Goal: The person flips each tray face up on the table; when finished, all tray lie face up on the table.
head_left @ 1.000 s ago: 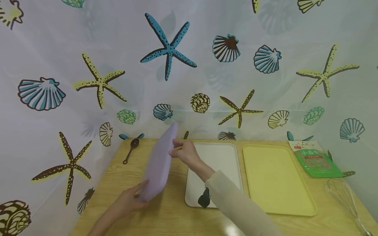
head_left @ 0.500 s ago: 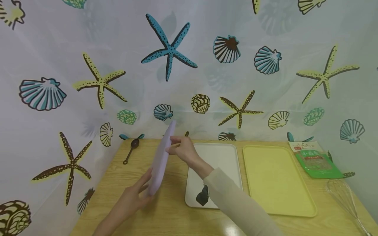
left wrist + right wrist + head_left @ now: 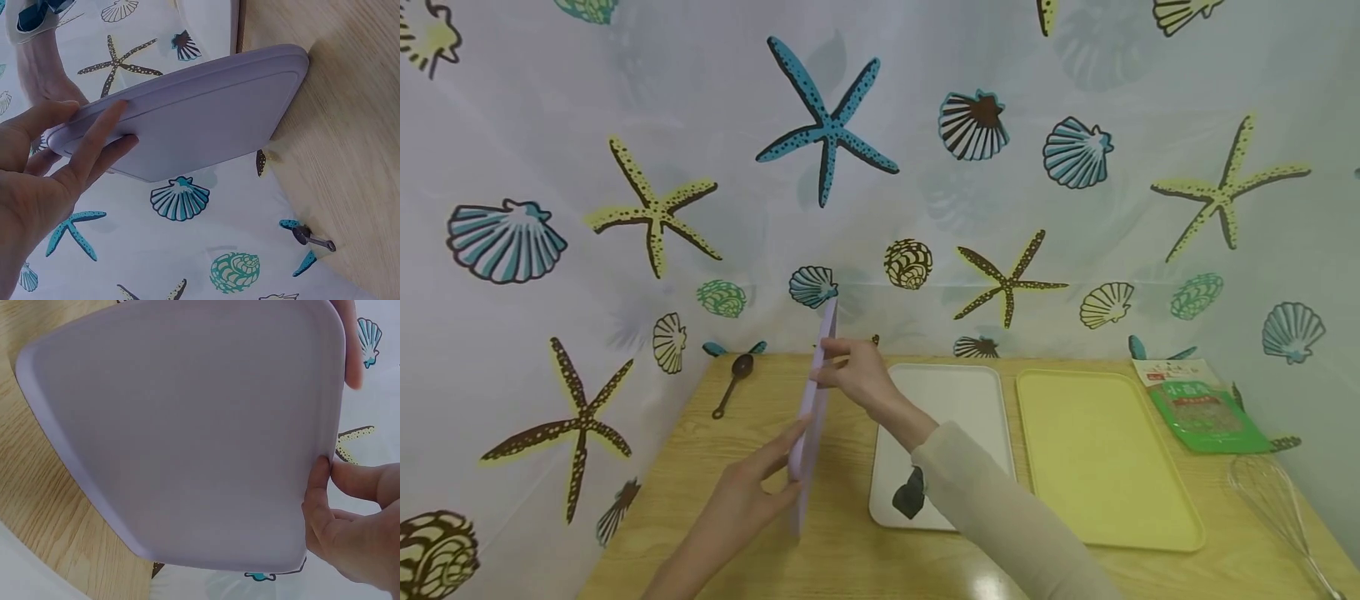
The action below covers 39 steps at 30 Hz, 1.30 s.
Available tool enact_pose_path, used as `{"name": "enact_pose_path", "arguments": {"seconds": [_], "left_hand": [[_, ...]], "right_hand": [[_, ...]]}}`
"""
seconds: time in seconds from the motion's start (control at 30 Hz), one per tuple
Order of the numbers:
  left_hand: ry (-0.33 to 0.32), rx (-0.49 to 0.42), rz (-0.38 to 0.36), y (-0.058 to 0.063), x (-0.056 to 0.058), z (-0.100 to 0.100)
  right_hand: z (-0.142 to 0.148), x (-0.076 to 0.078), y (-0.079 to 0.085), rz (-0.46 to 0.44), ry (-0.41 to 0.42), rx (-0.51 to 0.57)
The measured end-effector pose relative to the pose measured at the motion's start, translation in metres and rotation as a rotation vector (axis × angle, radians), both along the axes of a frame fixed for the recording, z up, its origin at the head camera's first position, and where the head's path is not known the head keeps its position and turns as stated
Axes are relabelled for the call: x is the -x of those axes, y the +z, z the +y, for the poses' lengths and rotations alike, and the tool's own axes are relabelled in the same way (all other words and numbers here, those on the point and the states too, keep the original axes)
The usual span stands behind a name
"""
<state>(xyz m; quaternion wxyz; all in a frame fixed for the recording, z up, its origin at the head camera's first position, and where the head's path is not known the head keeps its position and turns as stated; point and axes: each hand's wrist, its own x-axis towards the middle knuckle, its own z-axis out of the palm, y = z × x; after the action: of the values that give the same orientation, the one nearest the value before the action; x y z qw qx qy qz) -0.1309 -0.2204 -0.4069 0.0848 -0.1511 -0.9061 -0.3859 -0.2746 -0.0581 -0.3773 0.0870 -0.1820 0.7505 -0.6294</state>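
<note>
A pale purple tray [image 3: 798, 462] stands nearly upright on edge above the left part of the wooden table. My left hand [image 3: 741, 500] grips its near part, thumb on one side and fingers on the other. Farther along the upper edge, my right hand [image 3: 868, 387] pinches the rim. The left wrist view shows the tray's underside [image 3: 200, 125] with left fingertips against it. Its inner face [image 3: 187, 437] fills much of the right wrist view. Whether the lower edge touches the table I cannot tell.
A white tray [image 3: 947, 404] lies right of the held tray, partly under my right forearm. Beyond it are a yellow tray [image 3: 1105, 458], a green food packet [image 3: 1206, 412] and a whisk [image 3: 1273, 500]. A dark spoon [image 3: 732, 387] lies at the back left. A shell-patterned curtain [image 3: 880, 192] hangs behind.
The purple tray has turned from slanted to nearly upright, so its edge now faces the head camera. Both hands moved with it, the right one slightly left, the left one slightly right.
</note>
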Motion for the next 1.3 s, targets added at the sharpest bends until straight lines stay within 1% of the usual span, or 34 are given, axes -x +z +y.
{"name": "enact_pose_path", "arguments": {"seconds": [0.27, 0.33, 0.4, 0.5, 0.6, 0.7, 0.8, 0.93, 1.0, 1.13, 1.2, 1.3], "left_hand": [[0.045, -0.002, 0.082, 0.008, -0.003, -0.001], [0.065, -0.009, 0.08, 0.011, -0.004, -0.001], [0.091, -0.026, 0.056, 0.015, -0.006, 0.0], [0.135, -0.054, -0.004, 0.02, -0.008, 0.001], [0.183, -0.081, -0.065, 0.023, -0.009, 0.001], [0.228, -0.099, -0.107, 0.026, -0.009, 0.001], [0.254, -0.129, -0.141, 0.028, -0.01, 0.001], [0.265, -0.177, -0.155, 0.029, -0.011, 0.0], [0.273, -0.197, -0.15, 0.028, -0.011, -0.001], [0.292, -0.234, -0.136, 0.025, -0.012, -0.004], [0.301, -0.262, -0.144, 0.024, -0.014, -0.006], [0.327, -0.3, -0.179, 0.024, -0.015, -0.009]], "right_hand": [[-0.002, -0.003, 0.003, -0.023, 0.023, 0.027], [-0.004, -0.003, 0.004, -0.027, 0.025, 0.023], [-0.005, -0.003, 0.004, -0.027, 0.02, 0.015], [-0.008, -0.002, 0.005, -0.015, 0.013, -0.004], [-0.012, -0.001, 0.004, -0.008, 0.024, 0.007], [-0.016, -0.001, 0.003, -0.011, 0.038, 0.028], [-0.019, 0.0, 0.002, -0.024, 0.041, 0.044], [-0.021, 0.0, 0.001, -0.022, 0.03, 0.057], [-0.022, 0.001, -0.002, -0.014, 0.028, 0.089], [-0.023, 0.0, -0.015, 0.043, 0.003, 0.118], [-0.021, -0.002, -0.024, 0.064, -0.03, 0.09], [-0.017, -0.003, -0.042, 0.032, -0.066, 0.016]]}}
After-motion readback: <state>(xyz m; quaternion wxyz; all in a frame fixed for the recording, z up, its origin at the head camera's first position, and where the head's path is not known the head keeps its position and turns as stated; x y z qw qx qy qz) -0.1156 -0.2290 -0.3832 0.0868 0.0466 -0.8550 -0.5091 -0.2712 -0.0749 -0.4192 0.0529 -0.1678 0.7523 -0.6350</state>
